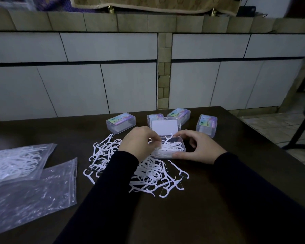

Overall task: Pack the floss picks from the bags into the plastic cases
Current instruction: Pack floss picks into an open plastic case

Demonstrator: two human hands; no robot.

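Thin white plastic floss picks (144, 173) lie tangled on the dark table (218, 191), some filling the open clear case (173, 148). The left hand (139, 143) pinches picks at its rim; the right hand (199, 148) grips its right end. Crinkled clear bags (33, 187) lie left.

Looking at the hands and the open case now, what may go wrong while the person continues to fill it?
1. One floss pick stands up out of the open case; if picks are not flat, the lid may not close.
2. The right hand holds the case only at its near corner, so a push from the left hand might slide it.
3. The loose pile is tangled; pulling some may drag others toward the table edge.
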